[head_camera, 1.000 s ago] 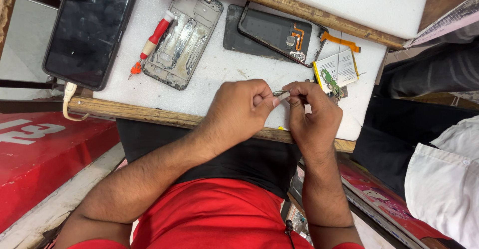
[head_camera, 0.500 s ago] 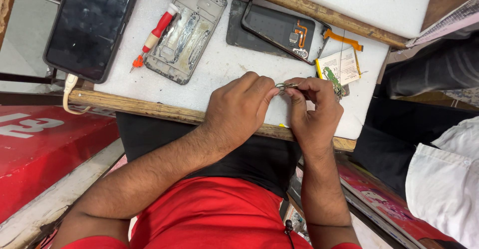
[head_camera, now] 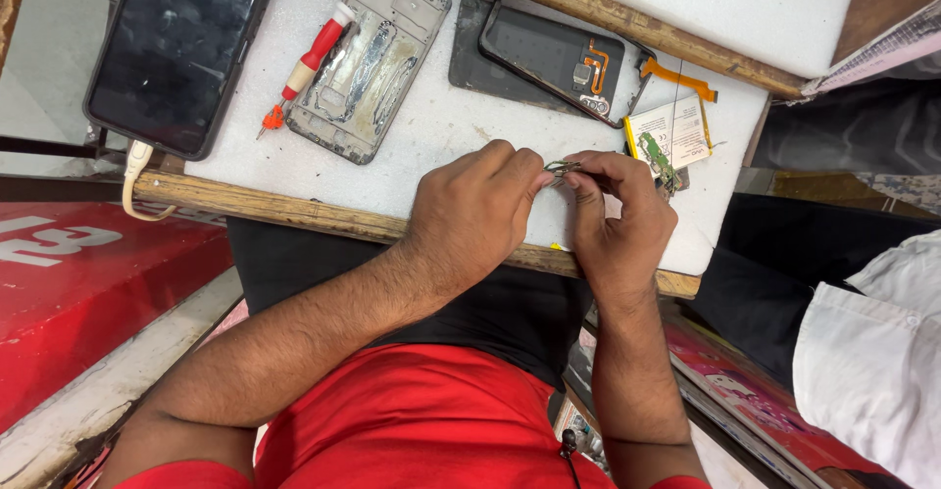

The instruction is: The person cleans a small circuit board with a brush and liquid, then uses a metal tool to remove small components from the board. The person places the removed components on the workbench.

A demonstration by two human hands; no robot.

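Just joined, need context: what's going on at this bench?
A person is working on a taken-apart phone at a white work board. The left hand and right hand meet over its near edge, pinching a small metal part between the fingertips. A bare phone frame, red screwdriver, open back cover and dark phone lie untouched.

Phone (head_camera: 176,48) lying left on table (head_camera: 441,146); screwdriver (head_camera: 306,63), frame (head_camera: 371,58) lying beside; hands (head_camera: 549,205) meeting at near edge.

One camera sits on the person's head, looking straight down, close above the white foam-topped wooden work board (head_camera: 431,136) by their lap.
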